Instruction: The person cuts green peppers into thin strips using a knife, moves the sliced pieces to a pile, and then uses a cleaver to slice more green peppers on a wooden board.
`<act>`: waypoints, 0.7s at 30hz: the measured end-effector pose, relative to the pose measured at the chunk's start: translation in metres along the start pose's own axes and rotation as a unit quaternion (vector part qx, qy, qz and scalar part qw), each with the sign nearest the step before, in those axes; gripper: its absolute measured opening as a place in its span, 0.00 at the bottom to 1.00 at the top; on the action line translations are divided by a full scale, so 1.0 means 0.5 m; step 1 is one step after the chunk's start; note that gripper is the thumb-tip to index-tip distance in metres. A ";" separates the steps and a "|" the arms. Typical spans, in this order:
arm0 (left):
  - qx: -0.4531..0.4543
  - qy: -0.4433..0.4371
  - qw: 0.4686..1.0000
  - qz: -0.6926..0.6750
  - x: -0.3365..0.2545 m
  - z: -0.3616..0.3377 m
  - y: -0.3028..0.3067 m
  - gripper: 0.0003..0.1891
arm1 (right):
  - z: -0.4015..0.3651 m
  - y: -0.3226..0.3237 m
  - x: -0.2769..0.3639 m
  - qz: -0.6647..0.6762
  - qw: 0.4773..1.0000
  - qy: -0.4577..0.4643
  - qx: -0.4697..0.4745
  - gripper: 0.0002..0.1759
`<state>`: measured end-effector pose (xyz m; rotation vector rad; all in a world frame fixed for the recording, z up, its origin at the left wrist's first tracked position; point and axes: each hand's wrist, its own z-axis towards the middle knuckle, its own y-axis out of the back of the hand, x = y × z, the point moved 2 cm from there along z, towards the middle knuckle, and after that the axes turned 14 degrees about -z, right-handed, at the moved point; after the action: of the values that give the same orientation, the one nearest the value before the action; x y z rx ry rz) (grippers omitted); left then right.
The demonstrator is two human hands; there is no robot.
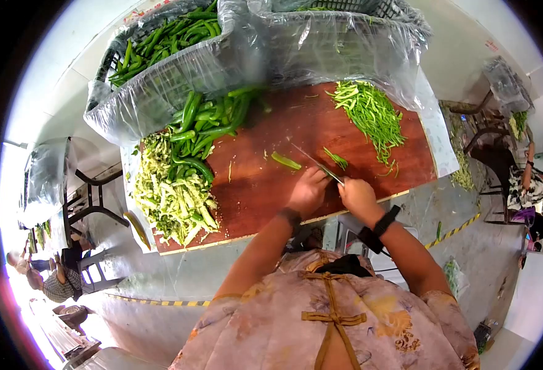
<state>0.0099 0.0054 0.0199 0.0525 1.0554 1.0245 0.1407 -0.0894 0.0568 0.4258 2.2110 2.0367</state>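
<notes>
My right hand is closed round the handle of a knife, whose thin blade points away to the upper left. Just left of the blade, my left hand has its fingers curled down near the cutting board; what lies under the fingertips is hidden. A flat piece of green pepper rests ahead of my left hand. Beyond the knife lies a small bunch of green pepper shreds. At the board's right is a larger pile of pepper shreds.
Whole green peppers and a heap of pale pepper cores cover the board's left side. Plastic-lined crates stand along its far edge, one with green peppers. Other people sit at far left and right.
</notes>
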 end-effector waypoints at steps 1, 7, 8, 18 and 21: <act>-0.015 -0.019 0.999 -0.023 0.014 -0.002 -0.006 0.16 | 0.030 -0.002 0.013 -0.018 1.000 0.000 -0.026 0.14; 0.002 0.021 0.999 0.031 -0.010 0.006 0.009 0.13 | 0.052 0.023 -0.014 0.017 0.997 -0.024 -0.073 0.17; -0.006 0.010 0.999 0.045 -0.018 0.009 0.014 0.13 | 0.029 0.026 -0.017 0.013 0.997 -0.033 -0.069 0.17; -0.020 -0.023 0.998 0.053 -0.011 -0.002 0.004 0.14 | -0.058 0.050 -0.006 -0.006 0.999 -0.029 0.017 0.15; -0.025 -0.028 0.998 0.044 -0.012 0.002 0.008 0.13 | -0.038 0.033 -0.005 0.003 1.000 -0.005 0.019 0.16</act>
<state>0.0074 0.0035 0.0265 0.0875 0.9820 1.1233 0.1405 -0.1073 0.0749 0.4454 2.2487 1.9926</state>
